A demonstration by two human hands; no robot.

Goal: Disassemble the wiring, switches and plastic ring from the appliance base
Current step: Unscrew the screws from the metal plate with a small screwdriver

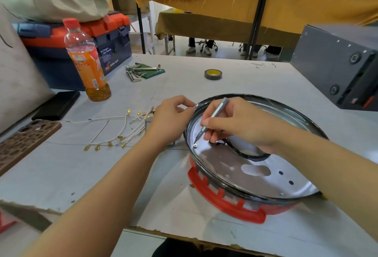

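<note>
The round appliance base (231, 205) has a red vented plastic skirt, a black rim and a shiny metal inner plate with holes. It lies on the table in front of me. My right hand (235, 123) grips a slim grey screwdriver (212, 116), its tip just above a screw (195, 145) at the left of the plate. A black plastic ring (251, 155) lies partly under that hand. My left hand (173, 119) pinches the base's black rim at its left side. A bundle of white wires with brass terminals (120, 129) lies loose on the table to the left.
An orange drink bottle (87, 62), a blue and orange toolbox (86, 41), a hex key set (141, 70) and a roll of tape (213, 74) stand farther back. Two phones (55, 105) (22, 142) lie at the left. A grey box (337, 64) sits at the right.
</note>
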